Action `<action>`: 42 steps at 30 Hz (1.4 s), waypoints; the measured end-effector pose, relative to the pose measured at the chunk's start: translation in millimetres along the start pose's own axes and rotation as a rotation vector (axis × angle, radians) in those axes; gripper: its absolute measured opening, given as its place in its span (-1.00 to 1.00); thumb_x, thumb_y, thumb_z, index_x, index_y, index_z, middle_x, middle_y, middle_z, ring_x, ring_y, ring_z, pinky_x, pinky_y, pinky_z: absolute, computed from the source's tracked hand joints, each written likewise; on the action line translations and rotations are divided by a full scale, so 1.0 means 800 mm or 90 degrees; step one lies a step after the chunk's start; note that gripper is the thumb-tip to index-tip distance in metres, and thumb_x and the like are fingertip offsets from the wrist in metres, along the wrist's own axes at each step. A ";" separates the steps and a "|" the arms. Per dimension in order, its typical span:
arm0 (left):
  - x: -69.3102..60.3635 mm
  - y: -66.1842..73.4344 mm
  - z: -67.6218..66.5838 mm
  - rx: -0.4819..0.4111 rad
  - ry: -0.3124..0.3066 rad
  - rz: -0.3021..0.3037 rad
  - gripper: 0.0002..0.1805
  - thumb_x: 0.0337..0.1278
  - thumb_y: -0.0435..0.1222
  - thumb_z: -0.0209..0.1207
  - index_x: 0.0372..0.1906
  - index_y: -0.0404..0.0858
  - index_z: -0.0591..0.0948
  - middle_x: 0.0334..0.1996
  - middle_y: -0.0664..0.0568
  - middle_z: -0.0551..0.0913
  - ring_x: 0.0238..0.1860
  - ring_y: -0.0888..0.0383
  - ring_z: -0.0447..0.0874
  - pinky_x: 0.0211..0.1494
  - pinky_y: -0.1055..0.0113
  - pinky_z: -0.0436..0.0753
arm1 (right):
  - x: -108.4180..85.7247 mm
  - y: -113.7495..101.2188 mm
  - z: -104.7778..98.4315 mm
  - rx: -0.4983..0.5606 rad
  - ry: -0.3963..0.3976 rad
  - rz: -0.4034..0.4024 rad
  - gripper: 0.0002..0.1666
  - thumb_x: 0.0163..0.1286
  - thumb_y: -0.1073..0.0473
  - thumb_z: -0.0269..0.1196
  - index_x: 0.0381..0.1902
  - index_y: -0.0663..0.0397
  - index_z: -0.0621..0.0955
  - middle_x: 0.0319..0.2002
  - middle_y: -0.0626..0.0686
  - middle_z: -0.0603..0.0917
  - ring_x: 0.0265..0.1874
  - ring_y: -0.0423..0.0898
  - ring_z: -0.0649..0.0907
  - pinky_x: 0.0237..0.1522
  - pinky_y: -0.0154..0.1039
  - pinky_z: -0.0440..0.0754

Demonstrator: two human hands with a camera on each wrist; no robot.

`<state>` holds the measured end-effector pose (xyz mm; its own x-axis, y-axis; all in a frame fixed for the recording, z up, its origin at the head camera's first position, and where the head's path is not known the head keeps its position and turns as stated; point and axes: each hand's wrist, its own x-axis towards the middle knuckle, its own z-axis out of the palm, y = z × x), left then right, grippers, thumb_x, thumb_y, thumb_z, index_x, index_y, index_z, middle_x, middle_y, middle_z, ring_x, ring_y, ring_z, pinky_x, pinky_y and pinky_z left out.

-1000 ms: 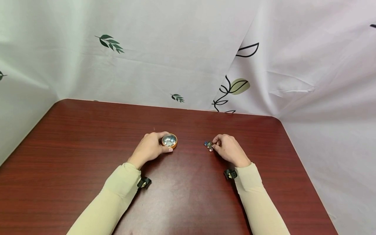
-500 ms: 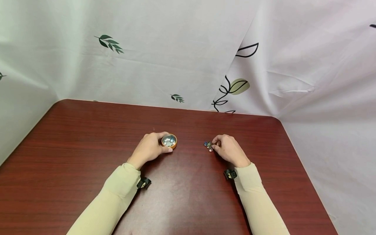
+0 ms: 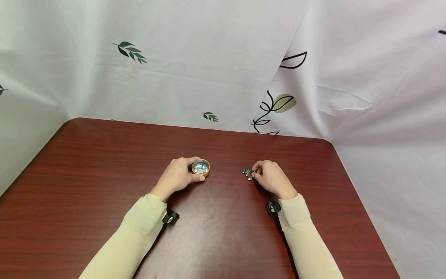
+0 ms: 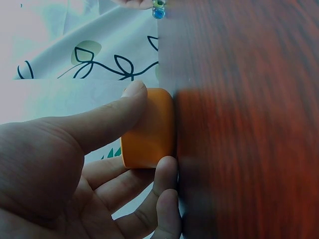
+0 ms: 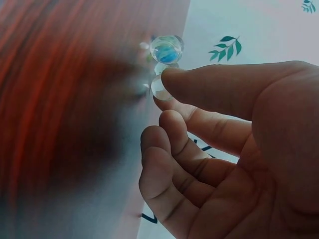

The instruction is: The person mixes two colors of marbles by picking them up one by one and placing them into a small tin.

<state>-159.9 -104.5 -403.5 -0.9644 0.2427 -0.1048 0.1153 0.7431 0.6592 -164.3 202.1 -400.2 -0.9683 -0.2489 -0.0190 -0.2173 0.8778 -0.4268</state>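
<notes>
On the table [image 3: 223, 232], my left hand [image 3: 174, 177] grips a small round bowl [image 3: 209, 170] with a shiny silver inside and an orange outside. The left wrist view shows the thumb against the bowl's smooth orange wall [image 4: 152, 129] and the fingers curled under its other side. To the right, my right hand [image 3: 272, 179] is at a small cluster of clear glass marbles [image 3: 247, 173]. In the right wrist view, thumb and index finger pinch one clear marble [image 5: 158, 88]. Beyond it is a marble with a blue swirl [image 5: 167, 51]. The bowl's inside reflects light; its contents are hard to tell.
White cloth [image 3: 174, 85] with leaf prints hangs behind the table and along its sides. A dark wrist camera [image 3: 171, 217] is strapped on the left arm, and another wrist camera [image 3: 273, 207] on the right. Bare tabletop lies between the bowl and the marbles.
</notes>
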 end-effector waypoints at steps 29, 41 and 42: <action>0.000 0.000 0.000 0.000 -0.002 0.003 -0.34 0.04 -0.13 0.49 0.31 -0.08 0.59 -0.01 -0.06 0.72 0.15 -0.17 0.56 0.14 -0.03 0.54 | -0.001 0.002 0.000 0.002 0.030 0.001 -0.95 0.34 0.21 0.33 -0.29 0.07 0.69 -0.43 -0.06 0.61 -0.41 -0.12 0.54 -0.28 -0.20 0.50; 0.000 0.000 0.000 -0.001 0.004 0.009 -0.35 0.03 -0.13 0.49 0.29 -0.06 0.61 -0.04 -0.04 0.73 0.12 -0.15 0.58 0.12 -0.01 0.55 | 0.000 0.002 -0.002 0.016 0.039 -0.009 -0.93 0.35 0.20 0.33 -0.30 0.09 0.67 -0.46 -0.09 0.62 -0.44 -0.14 0.54 -0.31 -0.20 0.50; 0.000 0.000 0.000 -0.002 0.004 0.008 -0.35 0.03 -0.13 0.49 0.29 -0.07 0.61 -0.03 -0.04 0.73 0.11 -0.14 0.59 0.12 -0.01 0.55 | 0.000 0.002 -0.002 0.017 0.040 -0.009 -0.92 0.35 0.20 0.33 -0.31 0.09 0.67 -0.46 -0.09 0.62 -0.45 -0.14 0.54 -0.31 -0.20 0.49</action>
<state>-159.9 -104.7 -403.9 -0.9642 0.2486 -0.0921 0.1270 0.7380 0.6627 -164.9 204.1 -399.8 -0.9710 -0.2351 0.0433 -0.2290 0.8631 -0.4501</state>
